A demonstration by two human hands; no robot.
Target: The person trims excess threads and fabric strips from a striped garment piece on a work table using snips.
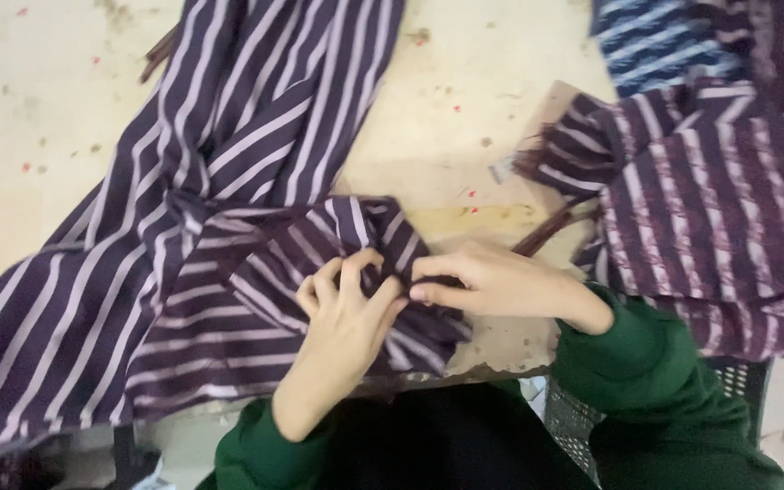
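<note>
A stained, cream worktable (pixel 38 136) beside a black mesh crate (pixel 573 422).

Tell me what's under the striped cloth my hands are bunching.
The striped cloth lies on a stained pale tabletop. Left hand and right hand pinch its folded edge; whatever sits beneath the cloth is hidden.

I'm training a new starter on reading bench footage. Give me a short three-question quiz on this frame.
1. True or false: both hands grip the same dark striped cloth.
2. What colour are the person's sleeves?
3. The second striped pile lies: A) at the right B) under the hands C) on the floor.

Key:
1. True: left hand and right hand pinch one bunched fold at the table edge.
2. Green.
3. A.
</note>
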